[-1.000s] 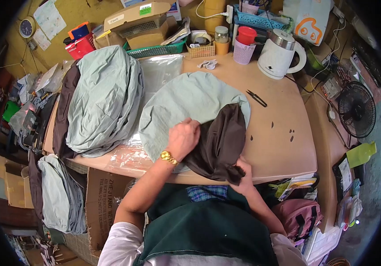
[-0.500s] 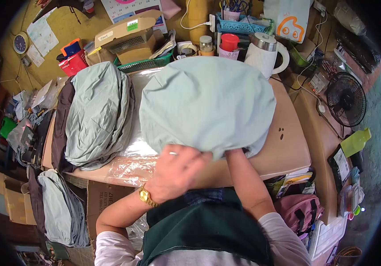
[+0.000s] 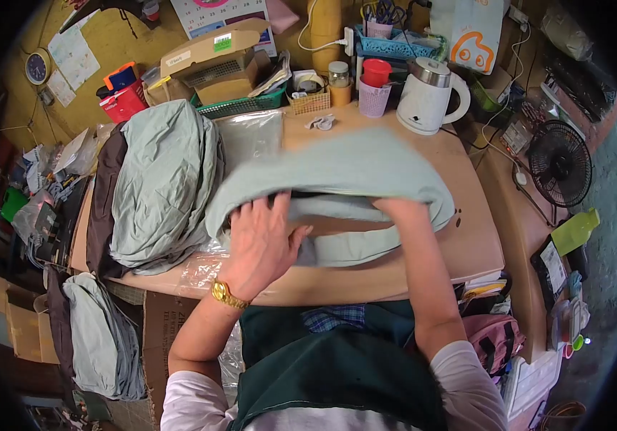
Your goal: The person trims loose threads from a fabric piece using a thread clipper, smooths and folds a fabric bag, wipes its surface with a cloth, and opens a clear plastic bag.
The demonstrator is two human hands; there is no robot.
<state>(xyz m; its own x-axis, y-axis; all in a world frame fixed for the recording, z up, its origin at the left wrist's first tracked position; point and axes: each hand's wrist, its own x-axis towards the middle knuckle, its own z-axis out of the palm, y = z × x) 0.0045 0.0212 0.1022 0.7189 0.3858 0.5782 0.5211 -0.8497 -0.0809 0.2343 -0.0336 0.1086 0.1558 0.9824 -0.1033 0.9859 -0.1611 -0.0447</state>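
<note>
A pale green fabric cover (image 3: 337,167), rounded and blurred by motion, is lifted off the table with its opening toward me. Through the gap its lower rim (image 3: 355,248) shows, drooping near the table. My left hand (image 3: 262,228), with a gold watch at the wrist, is at the cover's left side. Its fingers are spread, their tips just under the upper edge, and the thumb stands apart. My right hand (image 3: 400,208) reaches under the upper edge on the right, and the cloth hides its fingers.
A pile of similar green covers (image 3: 163,190) lies at the table's left, beside clear plastic sheeting (image 3: 254,136). Along the back stand a green basket (image 3: 240,105), a pink cup (image 3: 373,100) and a white kettle (image 3: 423,100). A black fan (image 3: 561,159) is at right.
The cover has gone from a full dome to a flattened, open shape, showing its inside and the table behind. My left hand has moved left and its fingers have spread.
</note>
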